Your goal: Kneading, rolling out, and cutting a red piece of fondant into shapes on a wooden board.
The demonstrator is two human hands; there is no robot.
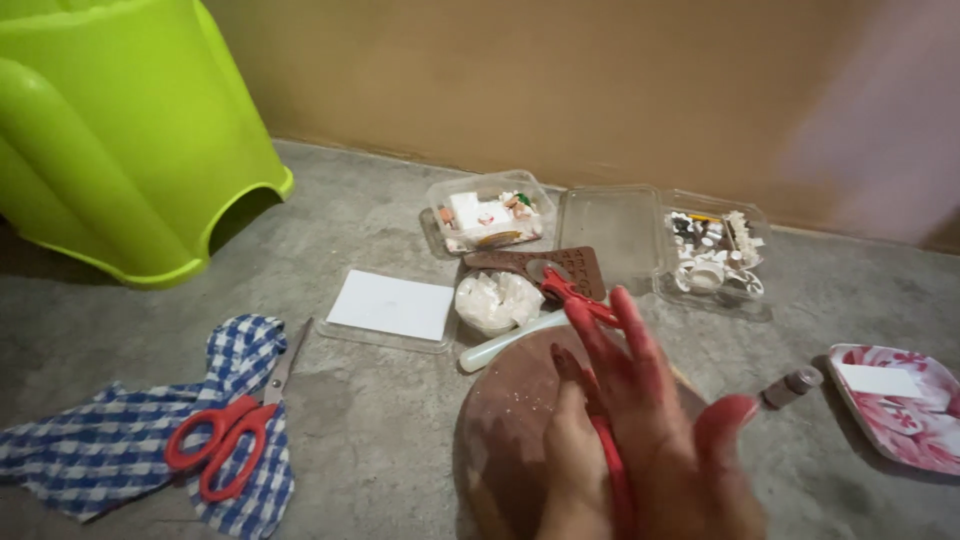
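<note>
My right hand (662, 420) hovers over a round brown board (505, 430) on the floor, blurred, with its red-stained fingers spread apart and nothing in it. My left hand (572, 462) sits just beside it on the left, curled against a long red handle (610, 470) that runs between the two hands. Just beyond my fingertips lies a small wheel cutter with a red handle (565, 285), resting on a brown rectangular mould (585, 265). A pale rolling stick (505, 343) touches the board's far edge.
A tub of white lumps (497, 300), a white card in a clear lid (392, 306) and two clear boxes of small pieces (487, 212) (715, 250) stand near the wall. Red scissors (225, 440) lie on a checked cloth (90, 450). A green plastic stool (120, 130), a small bottle (792, 386) and a pink plate (900, 425) are nearby.
</note>
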